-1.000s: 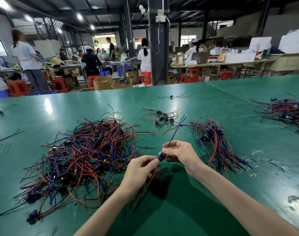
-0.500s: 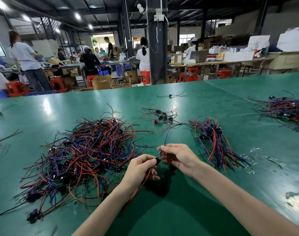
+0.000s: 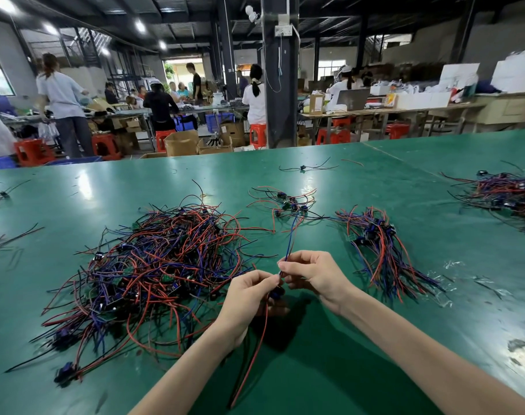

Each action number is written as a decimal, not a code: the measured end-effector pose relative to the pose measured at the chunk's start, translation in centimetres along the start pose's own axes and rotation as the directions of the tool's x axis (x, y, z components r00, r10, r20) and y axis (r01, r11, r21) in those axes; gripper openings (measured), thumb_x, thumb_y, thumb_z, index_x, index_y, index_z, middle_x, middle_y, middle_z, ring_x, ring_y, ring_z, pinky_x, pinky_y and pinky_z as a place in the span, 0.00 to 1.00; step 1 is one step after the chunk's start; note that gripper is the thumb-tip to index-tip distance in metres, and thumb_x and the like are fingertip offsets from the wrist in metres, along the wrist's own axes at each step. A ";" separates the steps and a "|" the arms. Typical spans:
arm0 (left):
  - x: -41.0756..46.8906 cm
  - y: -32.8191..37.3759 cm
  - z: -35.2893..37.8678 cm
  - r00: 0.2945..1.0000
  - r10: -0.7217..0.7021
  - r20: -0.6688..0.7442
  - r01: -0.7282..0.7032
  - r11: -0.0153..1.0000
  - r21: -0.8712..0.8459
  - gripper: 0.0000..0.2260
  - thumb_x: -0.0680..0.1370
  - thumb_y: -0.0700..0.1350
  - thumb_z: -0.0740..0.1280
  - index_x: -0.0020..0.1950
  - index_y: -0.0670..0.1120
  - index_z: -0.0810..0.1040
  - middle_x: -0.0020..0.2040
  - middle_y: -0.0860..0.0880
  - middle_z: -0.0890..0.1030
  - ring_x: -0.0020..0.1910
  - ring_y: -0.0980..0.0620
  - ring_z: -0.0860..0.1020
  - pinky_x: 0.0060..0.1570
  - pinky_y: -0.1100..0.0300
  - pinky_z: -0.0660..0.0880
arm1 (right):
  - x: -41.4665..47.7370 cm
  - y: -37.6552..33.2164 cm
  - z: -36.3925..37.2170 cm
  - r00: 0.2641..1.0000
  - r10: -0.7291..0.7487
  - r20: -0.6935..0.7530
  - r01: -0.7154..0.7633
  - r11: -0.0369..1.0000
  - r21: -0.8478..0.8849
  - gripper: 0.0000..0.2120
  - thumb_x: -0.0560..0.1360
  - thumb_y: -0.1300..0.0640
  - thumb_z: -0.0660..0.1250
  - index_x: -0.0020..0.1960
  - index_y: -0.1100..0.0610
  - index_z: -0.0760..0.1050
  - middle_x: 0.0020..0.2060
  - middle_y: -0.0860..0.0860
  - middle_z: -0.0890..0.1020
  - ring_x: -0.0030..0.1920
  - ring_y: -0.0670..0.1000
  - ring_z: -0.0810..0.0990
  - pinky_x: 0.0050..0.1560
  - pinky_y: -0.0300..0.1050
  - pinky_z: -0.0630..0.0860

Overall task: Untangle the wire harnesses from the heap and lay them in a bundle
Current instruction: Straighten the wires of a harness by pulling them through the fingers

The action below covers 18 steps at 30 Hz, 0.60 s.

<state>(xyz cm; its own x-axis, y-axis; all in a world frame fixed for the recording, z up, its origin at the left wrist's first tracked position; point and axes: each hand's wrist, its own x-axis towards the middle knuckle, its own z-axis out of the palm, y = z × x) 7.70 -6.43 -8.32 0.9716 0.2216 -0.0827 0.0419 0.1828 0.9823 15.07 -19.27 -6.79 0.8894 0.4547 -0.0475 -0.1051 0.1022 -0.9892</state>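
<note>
A tangled heap of red, blue and black wire harnesses (image 3: pixel 153 265) lies on the green table (image 3: pixel 330 369), left of my hands. A neater bundle of harnesses (image 3: pixel 381 250) lies to the right. My left hand (image 3: pixel 249 298) and my right hand (image 3: pixel 315 272) meet between them, both pinching one wire harness (image 3: pixel 277 292) by its small dark connector. Its blue wire rises from my right fingers towards the far side, and its red and black wires hang down below my left hand.
A small loose group of harnesses (image 3: pixel 288 203) lies beyond my hands. Another pile (image 3: pixel 506 196) sits at the right edge, and a single harness (image 3: pixel 303 167) lies farther back. Clear plastic scraps (image 3: pixel 465 283) lie right of the bundle. People work at benches behind the table.
My hands have drawn together and a little nearer to me. The harness's red and black wires now hang lower under my left hand, and the upper wire stands straighter.
</note>
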 end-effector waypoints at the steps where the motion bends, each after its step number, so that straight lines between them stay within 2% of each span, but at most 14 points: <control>1: 0.0 0.0 0.0 1.000 -0.005 0.003 0.005 1.000 0.005 0.07 0.76 0.37 0.67 0.39 0.37 0.79 0.35 0.40 0.78 0.29 0.49 0.78 0.31 0.56 0.79 | 0.0 0.0 0.0 1.000 0.010 -0.009 -0.010 1.000 0.019 0.04 0.71 0.67 0.71 0.39 0.62 0.78 0.28 0.53 0.80 0.26 0.45 0.76 0.29 0.36 0.75; 5: -0.1 0.3 -0.1 0.999 -0.036 0.026 0.036 0.999 0.008 0.07 0.76 0.37 0.67 0.39 0.37 0.79 0.34 0.42 0.79 0.28 0.49 0.77 0.30 0.57 0.78 | 0.0 -0.2 -0.1 0.997 0.078 -0.010 -0.077 0.993 0.095 0.05 0.70 0.66 0.71 0.37 0.62 0.77 0.28 0.53 0.79 0.24 0.45 0.74 0.27 0.36 0.73; 8: -0.1 0.5 -0.2 0.997 -0.057 0.057 0.057 0.998 -0.008 0.05 0.76 0.36 0.67 0.40 0.37 0.78 0.32 0.43 0.79 0.28 0.49 0.77 0.30 0.57 0.78 | 0.1 -0.3 -0.2 0.981 0.195 0.013 -0.194 0.966 0.168 0.05 0.70 0.67 0.70 0.36 0.62 0.78 0.29 0.54 0.78 0.23 0.44 0.72 0.24 0.34 0.70; 11: -0.2 0.5 -0.1 0.992 -0.076 0.105 0.081 0.996 -0.040 0.06 0.76 0.36 0.66 0.40 0.37 0.77 0.31 0.43 0.78 0.27 0.48 0.78 0.29 0.57 0.79 | 0.3 -0.6 -0.6 0.904 0.403 0.142 -0.426 0.826 0.368 0.08 0.74 0.67 0.65 0.36 0.65 0.76 0.28 0.54 0.77 0.20 0.42 0.70 0.18 0.31 0.66; 13: -0.3 0.5 0.2 0.986 -0.097 0.133 0.108 0.991 -0.075 0.07 0.77 0.36 0.65 0.39 0.38 0.77 0.31 0.43 0.78 0.26 0.48 0.79 0.29 0.57 0.79 | 0.5 -0.7 -0.7 0.866 0.450 0.215 -0.497 0.743 0.449 0.11 0.76 0.66 0.63 0.35 0.65 0.74 0.26 0.54 0.76 0.18 0.41 0.69 0.16 0.29 0.63; 15: -0.2 0.4 0.3 0.984 -0.110 0.143 0.125 0.987 -0.099 0.07 0.77 0.35 0.64 0.39 0.38 0.76 0.31 0.42 0.78 0.26 0.47 0.78 0.28 0.56 0.79 | 0.5 -0.6 -0.7 0.899 0.413 0.148 -0.438 0.818 0.372 0.10 0.75 0.66 0.65 0.34 0.64 0.74 0.26 0.53 0.76 0.18 0.41 0.69 0.17 0.30 0.64; 17: -0.2 0.3 0.3 0.985 -0.108 0.136 0.122 0.988 -0.099 0.07 0.77 0.34 0.64 0.39 0.38 0.75 0.31 0.42 0.78 0.26 0.47 0.78 0.28 0.56 0.79 | 0.5 -0.4 -0.4 0.965 0.262 0.011 -0.260 0.951 0.169 0.08 0.72 0.66 0.69 0.34 0.62 0.75 0.26 0.53 0.77 0.20 0.42 0.70 0.20 0.32 0.66; 18: -0.2 0.2 0.2 0.986 -0.102 0.128 0.116 0.988 -0.101 0.07 0.77 0.34 0.64 0.39 0.37 0.75 0.31 0.41 0.78 0.26 0.46 0.78 0.28 0.56 0.78 | 0.4 -0.4 -0.3 0.984 0.177 -0.025 -0.173 0.980 0.096 0.08 0.71 0.66 0.71 0.35 0.62 0.75 0.27 0.53 0.78 0.21 0.43 0.70 0.21 0.33 0.67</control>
<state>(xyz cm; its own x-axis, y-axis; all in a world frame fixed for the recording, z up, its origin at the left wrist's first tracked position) 7.60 -6.65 -8.08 0.9840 0.0771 -0.1605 0.1302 0.3030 0.9441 15.61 -19.39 -6.50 0.8676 0.4435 -0.2249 -0.3001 0.1065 -0.9479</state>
